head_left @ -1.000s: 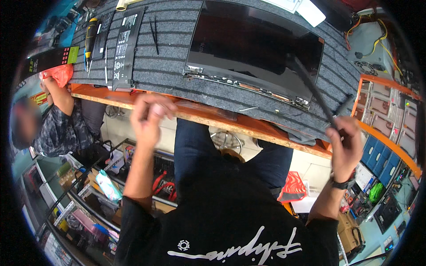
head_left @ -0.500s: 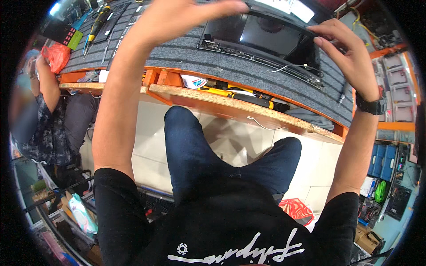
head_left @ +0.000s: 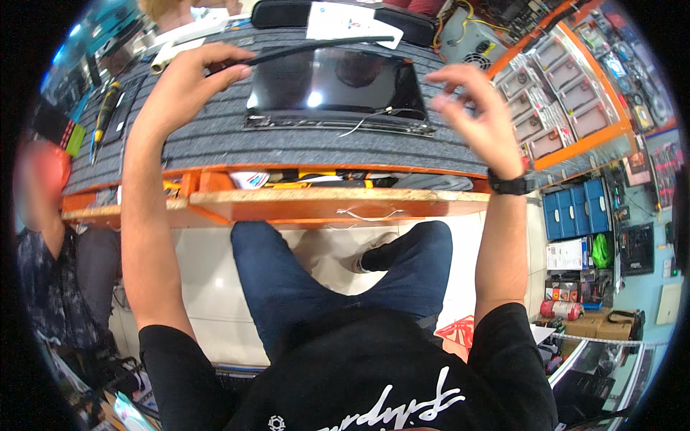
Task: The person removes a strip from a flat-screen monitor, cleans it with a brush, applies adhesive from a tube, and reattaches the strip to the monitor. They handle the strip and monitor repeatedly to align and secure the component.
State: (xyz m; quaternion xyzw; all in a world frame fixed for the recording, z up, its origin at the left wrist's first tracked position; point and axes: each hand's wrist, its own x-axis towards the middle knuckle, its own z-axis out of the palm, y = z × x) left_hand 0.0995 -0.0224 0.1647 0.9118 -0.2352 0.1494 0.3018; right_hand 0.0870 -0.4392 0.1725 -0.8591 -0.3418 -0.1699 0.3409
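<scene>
A black laptop screen panel (head_left: 334, 80) lies on the grey striped mat, with a hinge strip (head_left: 287, 123) along its near edge. From that edge a thin white cable (head_left: 364, 122) trails onto the mat. My left hand (head_left: 198, 82) pinches one end of a long, thin black strip (head_left: 316, 46), which looks like a screen bezel seen edge-on. It slants above the panel's far edge, its other end reaching right. Beside the panel's right edge, my right hand (head_left: 478, 111) is slightly blurred, its fingers apart and nothing in them.
A screwdriver (head_left: 108, 115) lies at the mat's left. White papers (head_left: 341, 21) rest on a black case at the back. An orange-framed case of small boxes (head_left: 553, 93) stands right. Below the tabletop, an open drawer (head_left: 323, 206) holds tools. Another person (head_left: 54, 287) sits at left.
The black strip now stands raised from the panel in my left hand. My right hand has come away from the panel's right corner. The whole view has shifted, showing more of the table's back.
</scene>
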